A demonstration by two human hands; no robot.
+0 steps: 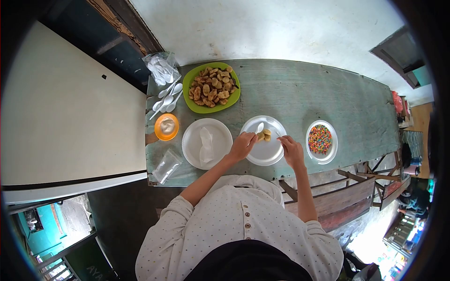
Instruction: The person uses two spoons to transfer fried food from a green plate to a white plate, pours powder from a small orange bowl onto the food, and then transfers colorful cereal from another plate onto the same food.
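Note:
A white plate lies before me with a few golden-brown fried pieces and a white plastic spoon on it. My left hand reaches over the plate's left rim, its fingers closed and the fingertips right at one of the fried pieces. Over the right rim is my right hand, thumb and finger pinched together; what sits in the pinch is too small to make out. To the right stands a white bowl of small multicoloured candies.
Another white plate at left bears a crumpled clear plastic piece. Around it are a green plate heaped with fried pieces, an orange bowl of pale cream, loose spoons, a bag of spoons and a clear packet.

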